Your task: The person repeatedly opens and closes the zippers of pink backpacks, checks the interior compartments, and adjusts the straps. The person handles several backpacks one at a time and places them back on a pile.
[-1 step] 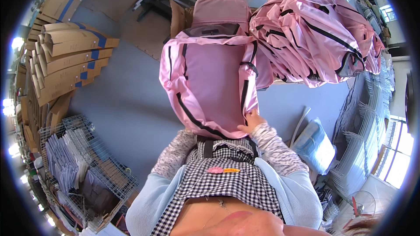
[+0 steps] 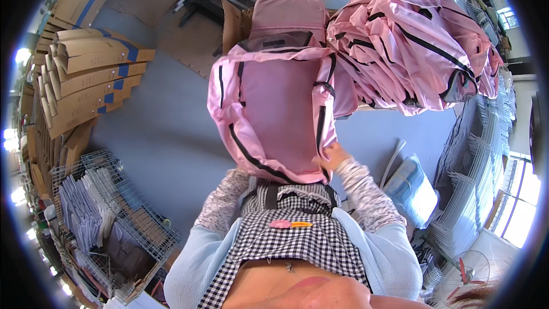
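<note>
A pink fabric shell (image 2: 280, 109) lies open in front of me, with raised soft sides, black strips along them and a grey panel at its far end. At its near right corner, my right hand (image 2: 333, 156) is closed on the side wall, thumb side toward the inside. My left hand is hidden under the near left corner; only the patterned sleeve (image 2: 229, 190) shows leading to it. The near edge of the shell lies close against my checked apron (image 2: 297, 212).
A heap of similar pink fabric pieces (image 2: 406, 46) stands at the far right. Flattened cartons (image 2: 94, 74) are stacked at the left, above a wire basket (image 2: 123, 194) of folded items. On the right are a clear plastic-wrapped bundle (image 2: 412, 189) and stacked white wire racks (image 2: 477, 177).
My right hand has shifted slightly to the right and up along the side wall, its fingers more drawn in. The near edge of the shell sits slightly lower.
</note>
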Demonstrator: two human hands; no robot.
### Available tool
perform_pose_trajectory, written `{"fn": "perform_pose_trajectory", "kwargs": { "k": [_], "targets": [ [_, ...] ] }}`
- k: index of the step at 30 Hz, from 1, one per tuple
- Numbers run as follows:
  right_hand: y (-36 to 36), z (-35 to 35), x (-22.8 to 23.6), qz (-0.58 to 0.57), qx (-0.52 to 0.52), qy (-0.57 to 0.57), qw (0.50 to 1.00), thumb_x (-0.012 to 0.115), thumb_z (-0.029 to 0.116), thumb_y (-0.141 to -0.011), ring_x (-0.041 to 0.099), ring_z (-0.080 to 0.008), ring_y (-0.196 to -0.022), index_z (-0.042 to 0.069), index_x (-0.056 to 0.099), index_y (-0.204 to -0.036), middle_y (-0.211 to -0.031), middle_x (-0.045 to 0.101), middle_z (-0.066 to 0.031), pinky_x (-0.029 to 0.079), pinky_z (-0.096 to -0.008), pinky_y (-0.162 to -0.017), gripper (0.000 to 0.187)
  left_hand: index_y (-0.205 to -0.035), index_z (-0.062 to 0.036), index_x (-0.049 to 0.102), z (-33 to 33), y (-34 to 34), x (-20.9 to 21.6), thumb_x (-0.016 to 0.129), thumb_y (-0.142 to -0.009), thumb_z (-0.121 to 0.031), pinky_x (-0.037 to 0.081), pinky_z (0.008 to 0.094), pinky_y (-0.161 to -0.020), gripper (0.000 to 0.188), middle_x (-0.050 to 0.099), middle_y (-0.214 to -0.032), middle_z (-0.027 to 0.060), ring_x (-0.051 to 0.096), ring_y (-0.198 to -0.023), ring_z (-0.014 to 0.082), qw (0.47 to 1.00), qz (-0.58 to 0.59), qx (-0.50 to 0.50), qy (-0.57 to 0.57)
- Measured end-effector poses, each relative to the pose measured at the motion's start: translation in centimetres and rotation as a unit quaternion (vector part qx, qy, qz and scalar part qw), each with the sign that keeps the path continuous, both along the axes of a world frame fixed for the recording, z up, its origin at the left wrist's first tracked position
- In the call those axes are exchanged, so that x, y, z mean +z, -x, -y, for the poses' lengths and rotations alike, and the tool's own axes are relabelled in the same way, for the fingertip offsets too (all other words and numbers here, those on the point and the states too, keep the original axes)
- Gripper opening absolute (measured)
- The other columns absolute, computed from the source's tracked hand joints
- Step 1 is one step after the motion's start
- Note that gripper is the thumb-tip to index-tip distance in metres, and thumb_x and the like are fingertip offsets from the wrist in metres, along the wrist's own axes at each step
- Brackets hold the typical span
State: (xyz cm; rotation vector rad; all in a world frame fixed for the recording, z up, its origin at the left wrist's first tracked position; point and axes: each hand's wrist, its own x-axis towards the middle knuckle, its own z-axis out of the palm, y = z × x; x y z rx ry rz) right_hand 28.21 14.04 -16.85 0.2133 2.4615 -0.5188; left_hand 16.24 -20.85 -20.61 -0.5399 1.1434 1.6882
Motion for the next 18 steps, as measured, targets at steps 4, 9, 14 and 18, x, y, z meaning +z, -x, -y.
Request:
{"fn": "perform_pose_trajectory", "kwargs": {
  "k": [4, 9, 14, 18],
  "targets": [
    [5.5, -8.5, -5.0, 0.055, -0.611, 0.431, 0.662, 0.052, 0.069, -0.09, 0.057, -0.0151, -0.113, 0.007, 0.051, -0.139, -0.127, 0.061, -0.0024, 0.047, -0.0355, -0.087, 0.078, -0.125, 0.0001, 0.06, 5.2, 6.9, -2.8, 0.053, -0.094, -0.004, 0.054, 0.0319, -0.089, 0.032, 0.066, -0.118, 0.0111, 0.067, -0.1, 0.0226, 0.992, -0.05, 0.094, 0.074],
    [13.5, -7.8, -10.1, -0.224, -0.509, 0.349, 0.755, 0.074, 0.054, -0.08, 0.063, -0.023, -0.065, 0.0, 0.071, -0.096, -0.077, 0.069, -0.0108, 0.048, -0.0368, -0.059, 0.056, -0.124, -0.0003, 0.061, 2.2, 13.3, -3.2, 0.051, -0.095, -0.003, 0.054, 0.031, -0.089, 0.031, 0.067, -0.118, 0.0107, 0.066, -0.1, 0.0222, 0.974, -0.152, 0.165, 0.023],
    [19.1, 2.2, 3.0, -0.372, -0.217, 0.06, 0.9, 0.073, 0.027, -0.084, 0.063, -0.0308, -0.082, 0.003, 0.059, -0.087, -0.094, 0.064, -0.0142, 0.049, -0.0394, -0.071, 0.028, -0.131, -0.001, 0.057, -5.3, 11.5, -0.5, 0.051, -0.094, -0.012, 0.052, 0.0358, -0.093, 0.039, 0.066, -0.121, 0.0104, 0.064, -0.108, 0.0216, 0.943, -0.276, 0.164, -0.084],
    [19.2, 2.9, -2.4, -0.084, -0.501, 0.479, 0.716, 0.045, 0.031, -0.103, 0.066, -0.0229, -0.1, 0.002, 0.067, -0.114, -0.109, 0.07, -0.0085, 0.051, -0.0314, -0.089, 0.039, -0.129, 0.0034, 0.056, -7.9, 12.3, 0.1, 0.053, -0.092, -0.016, 0.049, 0.0355, -0.098, 0.042, 0.065, -0.121, 0.0148, 0.062, -0.111, 0.0261, 0.945, -0.074, 0.214, -0.234]
  ]
}}
